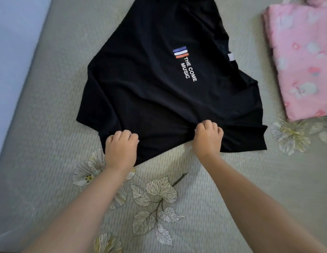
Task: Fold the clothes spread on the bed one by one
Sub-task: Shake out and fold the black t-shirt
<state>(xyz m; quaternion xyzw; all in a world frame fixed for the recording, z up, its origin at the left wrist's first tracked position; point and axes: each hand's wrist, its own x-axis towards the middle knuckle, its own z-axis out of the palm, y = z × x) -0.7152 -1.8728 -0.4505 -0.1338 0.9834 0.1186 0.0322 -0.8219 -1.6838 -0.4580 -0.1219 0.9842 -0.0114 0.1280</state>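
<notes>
Our left hand [121, 146] and right hand [208, 136] gripped the black T-shirt's [149, 84] near edge, fingertips hidden; its far end was cut off.

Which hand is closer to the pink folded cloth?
Right. The right hand grips the black T-shirt hem, nearer the pink folded cloth; the left hand grips it farther away.

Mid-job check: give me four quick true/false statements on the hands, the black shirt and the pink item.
1. Both hands grip the black T-shirt at its near edge: left hand, right hand. True.
2. The shirt's printed text faces down. False: the print shows on top.
3. The pink garment lies folded to the shirt's right. True.
4. The pink garment lies on top of the shirt. False: it lies apart on the bed.
</notes>
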